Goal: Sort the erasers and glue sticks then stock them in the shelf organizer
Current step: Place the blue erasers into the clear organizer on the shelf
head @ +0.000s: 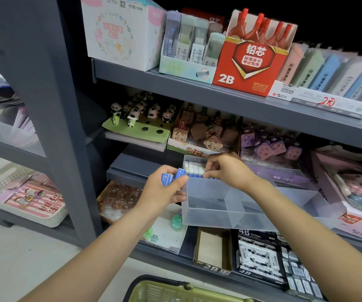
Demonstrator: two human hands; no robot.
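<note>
A clear plastic organizer [215,216] with divided compartments juts out from the middle shelf. Its far left compartment holds a row of white erasers with blue sleeves [194,168]. My left hand [165,190] is at the organizer's left wall, gripping a few blue-sleeved erasers [172,176]. My right hand [228,168] reaches over the far compartment, with its fingertips pinching at the right end of the eraser row. The near compartments look empty. No glue sticks are clearly visible.
Grey shelves carry a red 2B lead box [249,68], panda toppers [136,114], novelty erasers [202,131] and black 4B eraser boxes [260,256] below. A green basket [175,290] sits at the bottom edge. A white tray [23,199] lies at left.
</note>
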